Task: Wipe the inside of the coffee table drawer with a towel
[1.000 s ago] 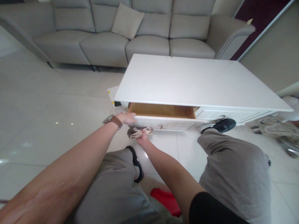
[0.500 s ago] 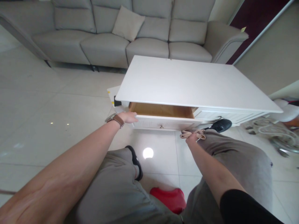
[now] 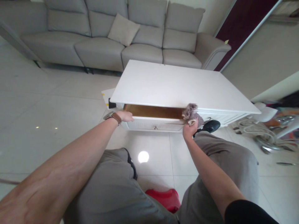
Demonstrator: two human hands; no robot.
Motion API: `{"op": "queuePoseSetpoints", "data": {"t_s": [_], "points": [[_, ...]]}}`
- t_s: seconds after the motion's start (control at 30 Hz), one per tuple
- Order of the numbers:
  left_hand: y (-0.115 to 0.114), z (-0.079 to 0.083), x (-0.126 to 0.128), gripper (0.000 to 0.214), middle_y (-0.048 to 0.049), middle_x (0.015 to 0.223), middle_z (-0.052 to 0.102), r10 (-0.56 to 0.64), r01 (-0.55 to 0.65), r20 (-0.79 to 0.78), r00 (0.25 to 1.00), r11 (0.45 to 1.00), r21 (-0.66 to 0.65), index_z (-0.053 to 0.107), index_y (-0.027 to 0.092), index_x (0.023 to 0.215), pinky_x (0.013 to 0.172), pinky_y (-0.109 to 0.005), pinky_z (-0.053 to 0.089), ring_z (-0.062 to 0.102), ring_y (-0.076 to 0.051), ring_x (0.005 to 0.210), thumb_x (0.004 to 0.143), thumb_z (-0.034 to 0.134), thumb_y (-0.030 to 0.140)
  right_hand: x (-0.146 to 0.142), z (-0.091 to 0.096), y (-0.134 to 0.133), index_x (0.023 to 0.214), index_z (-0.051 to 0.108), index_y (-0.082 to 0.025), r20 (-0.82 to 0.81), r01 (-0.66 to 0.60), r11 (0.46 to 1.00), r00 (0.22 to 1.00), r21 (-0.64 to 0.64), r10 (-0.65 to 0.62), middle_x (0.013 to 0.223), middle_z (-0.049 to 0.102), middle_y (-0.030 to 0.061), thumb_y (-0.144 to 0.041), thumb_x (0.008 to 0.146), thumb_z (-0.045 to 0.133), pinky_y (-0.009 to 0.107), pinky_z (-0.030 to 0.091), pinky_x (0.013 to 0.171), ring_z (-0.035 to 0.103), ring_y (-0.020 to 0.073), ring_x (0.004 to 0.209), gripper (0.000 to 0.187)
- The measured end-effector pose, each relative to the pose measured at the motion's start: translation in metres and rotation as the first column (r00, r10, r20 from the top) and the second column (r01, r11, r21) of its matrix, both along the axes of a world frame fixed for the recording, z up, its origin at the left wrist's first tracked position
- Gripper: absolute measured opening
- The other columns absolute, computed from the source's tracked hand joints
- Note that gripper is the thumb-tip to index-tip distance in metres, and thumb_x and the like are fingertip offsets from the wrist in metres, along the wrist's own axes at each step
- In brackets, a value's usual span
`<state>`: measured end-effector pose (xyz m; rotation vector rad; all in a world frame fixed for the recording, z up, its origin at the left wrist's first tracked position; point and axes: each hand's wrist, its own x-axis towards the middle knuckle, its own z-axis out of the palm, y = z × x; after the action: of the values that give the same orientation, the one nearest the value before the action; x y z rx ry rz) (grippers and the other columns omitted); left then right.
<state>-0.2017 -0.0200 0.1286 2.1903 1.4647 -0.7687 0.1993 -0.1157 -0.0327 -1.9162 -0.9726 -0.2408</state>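
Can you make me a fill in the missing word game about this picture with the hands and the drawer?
1. The right hand holds a crumpled ____ at the right end of the open drawer.
2. The left hand rests on the drawer's ____ corner.
3. On the left wrist is a watch with a ____ strap.
4. Behind the white table stands a grey ____.

Missing words: cloth; left; brown; sofa

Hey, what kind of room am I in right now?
Most likely a home living room: a grey sectional sofa with a cushion, a white coffee table with an open drawer, and a glossy tiled floor.
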Motion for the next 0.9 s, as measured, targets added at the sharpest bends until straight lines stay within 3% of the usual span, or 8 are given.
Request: {"op": "queuePoseSetpoints", "data": {"t_s": [0.1,0.23,0.4,0.5,0.6,0.73,0.8,0.9], "points": [[0.0,-0.001,-0.001,0.072,-0.017,0.163,0.049,-0.004,0.004,0.01,1.0,1.0,-0.004,0.051,0.005,0.155,0.116,-0.026,0.041,0.052,-0.024,0.146,0.093,0.042,0.041,-0.041,0.014,-0.005,0.132,0.067,-0.019,0.216,-0.219,0.955,0.941,-0.201,0.262,0.138,0.07,0.0123,-0.014,0.072,0.052,0.056,0.023,0.127,0.049,0.0293,0.148,0.062],[0.003,-0.005,-0.006,0.074,-0.0155,0.162,0.051,0.003,-0.004,0.052,0.999,1.0,0.007,0.053,0.009,0.154,0.115,-0.027,0.043,0.054,-0.025,0.145,0.09,0.041,0.043,-0.113,0.031,-0.001,0.141,0.064,-0.021,0.251,-0.456,0.801,0.784,-0.388,0.568,0.145,0.068,0.0079,-0.009,0.075,0.053,0.052,0.017,0.129,0.044,0.0256,0.151,0.068],[0.009,-0.019,-0.012,0.074,-0.0162,0.153,0.061,0.022,-0.024,0.094,0.995,1.0,0.017,0.06,0.009,0.147,0.108,-0.03,0.049,0.063,-0.027,0.134,0.085,0.042,0.046,-0.201,0.043,0.012,0.149,0.059,-0.025,0.15,-0.627,0.626,0.641,-0.464,0.752,0.158,0.057,0.0058,-0.009,0.081,0.057,0.053,0.008,0.13,0.039,0.0282,0.153,0.07],[0.015,-0.031,-0.016,0.07,-0.0104,0.144,0.069,0.018,-0.017,0.146,0.989,1.0,-0.007,0.066,0.015,0.14,0.106,-0.027,0.05,0.066,-0.024,0.128,0.079,0.042,0.039,-0.232,0.045,0.017,0.154,0.054,-0.025,0.11,-0.676,0.549,0.577,-0.492,0.809,0.164,0.05,0.0059,-0.011,0.086,0.057,0.055,0.005,0.13,0.032,0.0293,0.156,0.069],[0.019,-0.037,-0.021,0.07,-0.0078,0.143,0.07,0.015,-0.01,0.173,0.985,1.0,-0.026,0.067,0.016,0.137,0.107,-0.025,0.05,0.067,-0.023,0.127,0.075,0.042,0.037,-0.236,0.044,0.018,0.156,0.052,-0.026,0.12,-0.694,0.513,0.532,-0.505,0.838,0.165,0.049,0.0052,-0.01,0.088,0.056,0.053,0.008,0.129,0.034,0.0287,0.155,0.07],[0.018,-0.035,-0.024,0.071,-0.0131,0.145,0.068,0.007,0.001,0.187,0.982,0.999,-0.043,0.065,0.013,0.137,0.107,-0.031,0.051,0.066,-0.026,0.126,0.081,0.041,0.049,-0.203,0.036,0.016,0.157,0.051,-0.025,0.205,-0.704,0.493,0.457,-0.512,0.865,0.165,0.05,0.0055,-0.009,0.086,0.057,0.05,0.012,0.128,0.038,0.028,0.152,0.073],[0.016,-0.032,-0.025,0.072,-0.016,0.146,0.066,-0.001,0.006,0.154,0.988,0.999,-0.033,0.065,0.012,0.137,0.107,-0.033,0.051,0.066,-0.028,0.126,0.084,0.04,0.053,-0.176,0.03,0.012,0.157,0.052,-0.024,0.246,-0.69,0.52,0.462,-0.504,0.852,0.164,0.05,0.0067,-0.009,0.084,0.059,0.049,0.012,0.127,0.037,0.0285,0.153,0.075],[0.014,-0.03,-0.026,0.072,-0.0156,0.152,0.062,0.006,-0.005,0.119,0.993,1.0,-0.009,0.063,0.013,0.14,0.108,-0.03,0.049,0.062,-0.026,0.133,0.085,0.039,0.053,-0.124,0.018,0.005,0.154,0.056,-0.024,0.287,-0.636,0.598,0.53,-0.489,0.798,0.162,0.053,0.0077,-0.009,0.082,0.06,0.049,0.011,0.127,0.038,0.0283,0.153,0.073]]}}
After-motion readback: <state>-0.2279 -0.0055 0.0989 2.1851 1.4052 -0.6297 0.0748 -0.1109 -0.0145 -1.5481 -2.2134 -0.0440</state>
